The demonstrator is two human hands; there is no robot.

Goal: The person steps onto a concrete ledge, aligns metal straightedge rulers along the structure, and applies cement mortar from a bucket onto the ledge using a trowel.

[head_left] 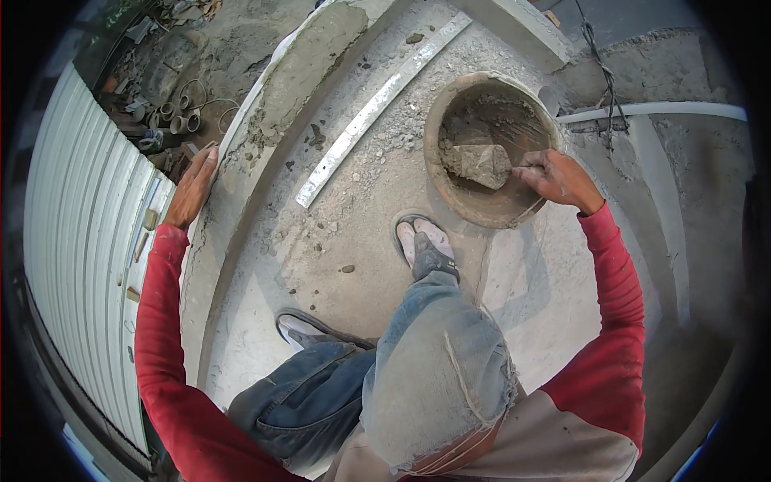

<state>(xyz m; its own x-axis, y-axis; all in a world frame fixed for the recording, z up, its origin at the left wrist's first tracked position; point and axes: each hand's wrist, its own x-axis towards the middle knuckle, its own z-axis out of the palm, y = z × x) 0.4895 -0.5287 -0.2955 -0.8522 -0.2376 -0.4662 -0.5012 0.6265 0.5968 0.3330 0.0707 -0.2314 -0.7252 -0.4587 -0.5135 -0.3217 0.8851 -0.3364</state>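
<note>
Fingers (532, 172) of my right hand (564, 183) wrapped round trowel (482, 165) by its handle; mortar-caked blade inside round tub (434, 153), ahead and right of my feet (430, 241). Left hand (189, 193) grips nothing, fingers straight, resting at outer edge of low wall (215, 221). Long pale bar (384, 108) on floor (361, 229), between wall and tub.

Left hand (190, 189), right hand (562, 180): two in all. Basin (480, 210): one. Trowel (483, 165): one. Long pale bar (381, 109): one. Sandals (434, 261): two. Denim legs (438, 341): two. Short tubes (178, 125), heaped: at least four, exact tally unclear.
</note>
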